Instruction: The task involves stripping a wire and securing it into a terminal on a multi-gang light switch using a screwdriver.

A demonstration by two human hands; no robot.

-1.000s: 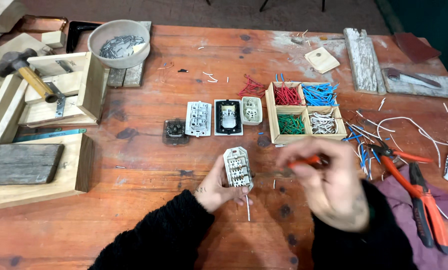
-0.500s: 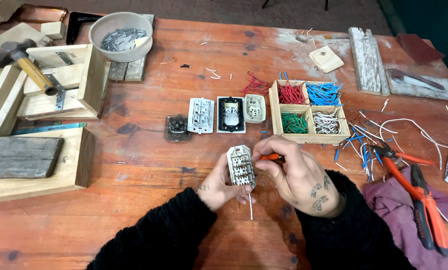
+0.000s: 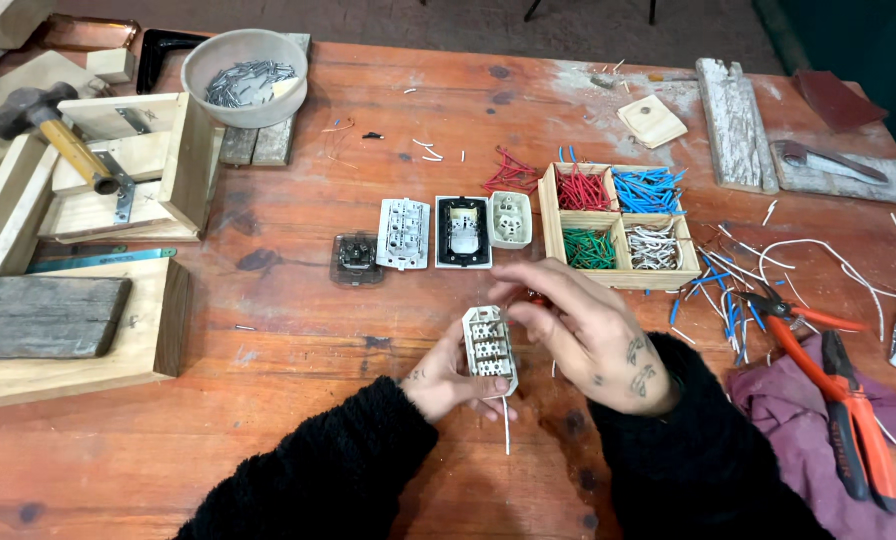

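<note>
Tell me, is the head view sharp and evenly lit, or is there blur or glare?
Head view: light soft and even, no glare; the switch module in the left hand is sharp, the right hand slightly motion-blurred; table edges bow a little from the wide lens.

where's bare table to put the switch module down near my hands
Bare wood lies left of the left hand, between it and the wooden block. Another patch sits above the row of switch plates. Right side is crowded: wire box, loose wires, pliers.
</note>
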